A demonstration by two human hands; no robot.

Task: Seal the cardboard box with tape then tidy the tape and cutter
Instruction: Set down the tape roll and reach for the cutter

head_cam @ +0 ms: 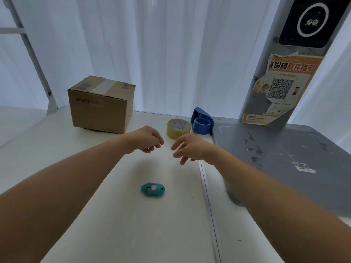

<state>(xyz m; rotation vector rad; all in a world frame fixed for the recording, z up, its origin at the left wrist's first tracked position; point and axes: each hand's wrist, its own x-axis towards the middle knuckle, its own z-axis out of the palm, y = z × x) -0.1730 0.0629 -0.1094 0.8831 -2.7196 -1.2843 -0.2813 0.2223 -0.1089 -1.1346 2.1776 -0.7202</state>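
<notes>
On the front of the cardboard box [100, 105] ahead of me I read a printed number, roughly 6080102281, its last digits faint. The orange poster [281, 88] on the grey pillar [266, 59] to my right reads 身份码取件指引 across its top, above a QR code [280, 88]. The print on my tape roll [178, 129] is too small to read.

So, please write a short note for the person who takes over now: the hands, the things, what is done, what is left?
Left hand: empty, fingers loosely curled, above the table.
Right hand: empty, open, just in front of the tape roll, not touching it.
Cardboard box: far left, flaps closed, a clear tape strip across its top.
Blue dispenser: beside the roll, on its right.
Teal cutter: alone, near the table's middle.
Done: the box looks sealed.
Left: probably tidying tape and cutter.
</notes>
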